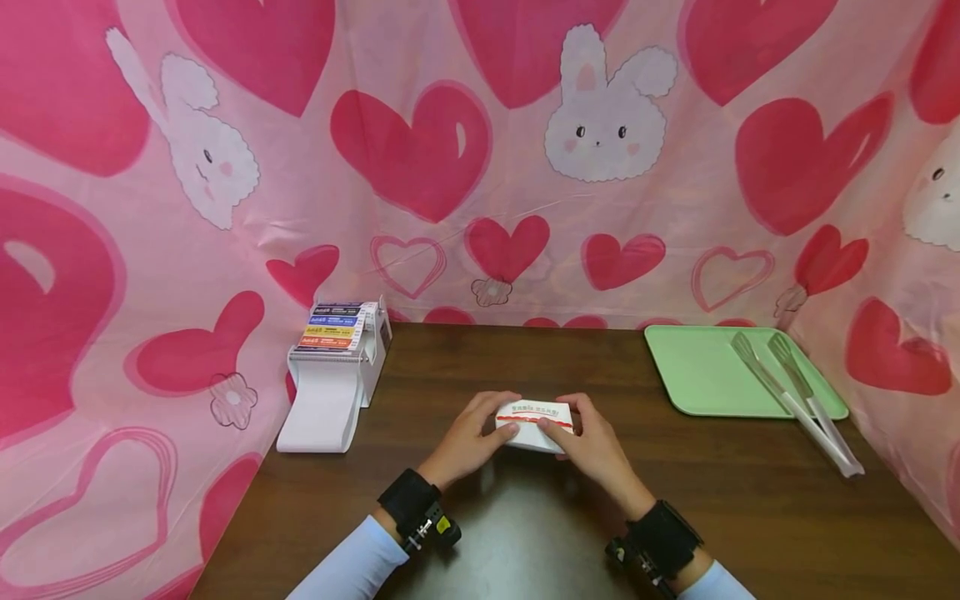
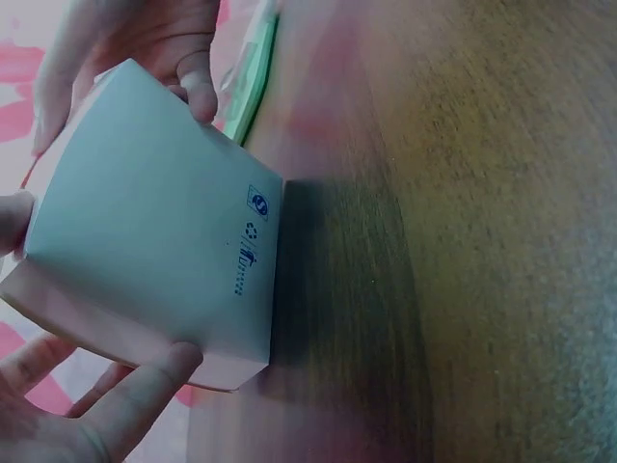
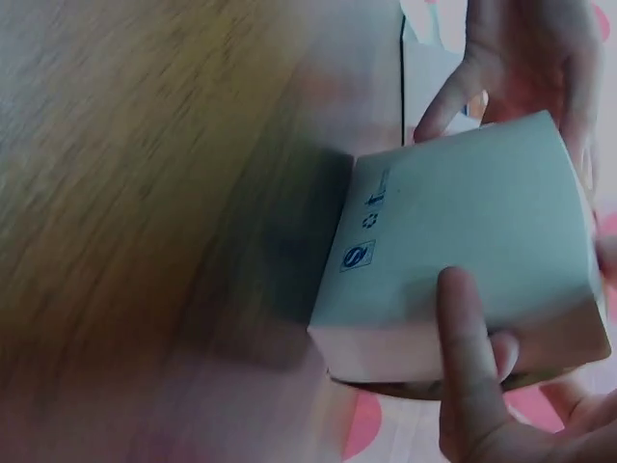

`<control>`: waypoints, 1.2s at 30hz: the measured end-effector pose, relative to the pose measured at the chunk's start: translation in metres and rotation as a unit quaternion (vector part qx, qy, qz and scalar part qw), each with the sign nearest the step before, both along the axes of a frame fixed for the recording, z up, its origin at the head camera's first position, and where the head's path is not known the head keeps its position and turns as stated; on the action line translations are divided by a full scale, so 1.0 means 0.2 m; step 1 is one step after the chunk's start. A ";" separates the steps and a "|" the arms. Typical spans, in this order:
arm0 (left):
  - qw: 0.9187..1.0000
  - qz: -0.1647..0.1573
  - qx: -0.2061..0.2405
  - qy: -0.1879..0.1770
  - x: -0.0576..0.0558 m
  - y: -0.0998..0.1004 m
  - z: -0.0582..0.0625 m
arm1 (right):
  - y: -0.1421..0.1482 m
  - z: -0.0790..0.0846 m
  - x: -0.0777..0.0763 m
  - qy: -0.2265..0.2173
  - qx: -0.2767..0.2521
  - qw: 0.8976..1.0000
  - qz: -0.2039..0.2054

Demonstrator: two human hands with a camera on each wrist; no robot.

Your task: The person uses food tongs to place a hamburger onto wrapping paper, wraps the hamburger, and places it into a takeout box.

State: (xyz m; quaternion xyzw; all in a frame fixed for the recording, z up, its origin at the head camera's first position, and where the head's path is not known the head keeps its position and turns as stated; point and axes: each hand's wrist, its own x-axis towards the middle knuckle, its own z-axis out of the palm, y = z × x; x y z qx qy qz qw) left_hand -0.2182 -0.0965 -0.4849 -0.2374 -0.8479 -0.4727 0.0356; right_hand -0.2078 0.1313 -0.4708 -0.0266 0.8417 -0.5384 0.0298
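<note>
A small white paper food box [image 1: 531, 441] with a red stripe and printed lettering is held between both hands over the middle of the table. My left hand [image 1: 474, 435] grips its left end, thumb on the top face and fingers along the side. At the opposite end my right hand [image 1: 594, 440] grips it the same way, its thumb lying over the red stripe. In the left wrist view, a plain wall of the box [image 2: 164, 212] carries small blue printed marks near its lower edge. That lower edge is close over the tabletop in both wrist views.
On the left of the brown table [image 1: 465, 358] stands a dispenser [image 1: 375, 350] with coloured labels on top and a white strip [image 1: 318, 408] hanging from it. A green tray [image 1: 693, 375] at the back right bears metal tongs [image 1: 810, 408], their handles jutting past its front edge. Pink heart-patterned cloth [image 1: 510, 192] surrounds the table.
</note>
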 end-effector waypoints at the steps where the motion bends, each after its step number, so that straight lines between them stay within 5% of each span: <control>1: 1.000 0.000 -0.001 0.001 0.00 0.00 0.00 | 0.00 0.01 0.00 -0.005 -0.002 1.000 -0.001; 6: 1.000 0.003 0.000 0.011 0.00 0.01 0.00 | -0.02 0.03 0.00 -0.010 0.008 1.000 -0.009; 19: 1.000 -0.004 0.005 0.021 0.01 0.00 0.00 | -0.08 0.02 0.01 0.062 0.136 0.988 -0.038; 25: 1.000 0.004 0.012 0.008 0.01 0.00 0.01 | -0.03 0.01 0.01 0.021 0.016 1.000 0.012; 29: 1.000 0.004 0.018 -0.003 0.01 0.01 0.01 | 0.05 0.02 0.01 -0.035 -0.068 0.995 0.058; 36: 1.000 -0.006 -0.003 -0.010 0.02 0.00 0.02 | 0.16 0.04 0.02 -0.059 -0.060 0.992 0.095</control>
